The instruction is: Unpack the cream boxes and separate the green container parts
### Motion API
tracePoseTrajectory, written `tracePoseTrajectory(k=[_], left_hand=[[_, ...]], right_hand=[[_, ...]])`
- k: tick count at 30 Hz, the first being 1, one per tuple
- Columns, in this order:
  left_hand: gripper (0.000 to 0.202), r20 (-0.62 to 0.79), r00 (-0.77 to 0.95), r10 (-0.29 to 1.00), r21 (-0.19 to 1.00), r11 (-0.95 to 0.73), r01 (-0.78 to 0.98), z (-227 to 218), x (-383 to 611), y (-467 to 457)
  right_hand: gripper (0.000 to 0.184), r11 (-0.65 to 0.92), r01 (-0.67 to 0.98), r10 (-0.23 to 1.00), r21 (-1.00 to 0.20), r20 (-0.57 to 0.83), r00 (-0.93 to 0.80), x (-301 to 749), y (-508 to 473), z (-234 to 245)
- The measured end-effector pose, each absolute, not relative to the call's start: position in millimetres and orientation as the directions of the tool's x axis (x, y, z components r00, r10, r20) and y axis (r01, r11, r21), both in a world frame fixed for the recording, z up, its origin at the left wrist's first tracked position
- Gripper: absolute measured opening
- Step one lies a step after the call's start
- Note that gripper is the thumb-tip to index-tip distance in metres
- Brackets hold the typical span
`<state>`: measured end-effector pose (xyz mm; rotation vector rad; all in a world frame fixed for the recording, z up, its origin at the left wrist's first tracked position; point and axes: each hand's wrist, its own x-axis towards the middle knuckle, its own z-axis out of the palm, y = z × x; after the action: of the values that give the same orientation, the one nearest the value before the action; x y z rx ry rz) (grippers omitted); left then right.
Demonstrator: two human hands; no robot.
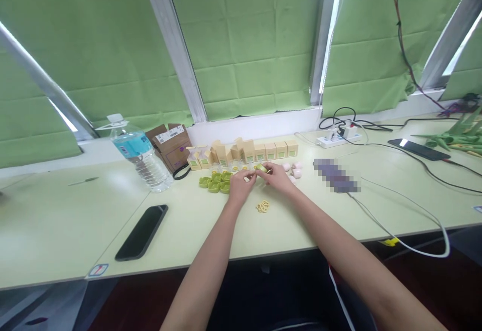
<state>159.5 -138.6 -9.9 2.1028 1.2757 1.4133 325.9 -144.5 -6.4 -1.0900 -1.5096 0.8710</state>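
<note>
My right hand (278,176) pinches a small green piece (261,169), perhaps a shallow cup like the others on the table. Close against it, the fingers of my left hand (242,186) are pressed together; what they grip is too small to make out. Several green cup-shaped pieces (214,186) lie just left of my left hand. Pale pink pieces (297,173) sit beyond my right hand, partly hidden by it. A little pile of yellow ring-like bands (262,206) lies between my forearms. Behind both hands are clear small containers (235,166) with yellow inside.
Small cream boxes (270,151) stand in a row at the back, several with flaps up. Left of them are a brown carton (171,147) and a big water bottle (143,157). A phone (141,233) lies front left. Cables run from a power strip (339,139) on the right.
</note>
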Motion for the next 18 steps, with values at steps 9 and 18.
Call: tracePoseTrajectory(k=[9, 18], left_hand=[[0.018, 0.562, 0.099, 0.821, 0.693, -0.533, 0.485, -12.1, 156.9, -132.9], [0.014, 0.558, 0.06, 0.828, 0.698, -0.507, 0.505, -9.1, 155.4, -133.4]], right_hand=[[0.041, 0.331, 0.184, 0.943, -0.926, 0.331, -0.031, 326.3, -145.0, -6.4], [0.041, 0.259, 0.092, 0.966, -0.961, 0.259, -0.017, 324.4, -144.3, -8.3]])
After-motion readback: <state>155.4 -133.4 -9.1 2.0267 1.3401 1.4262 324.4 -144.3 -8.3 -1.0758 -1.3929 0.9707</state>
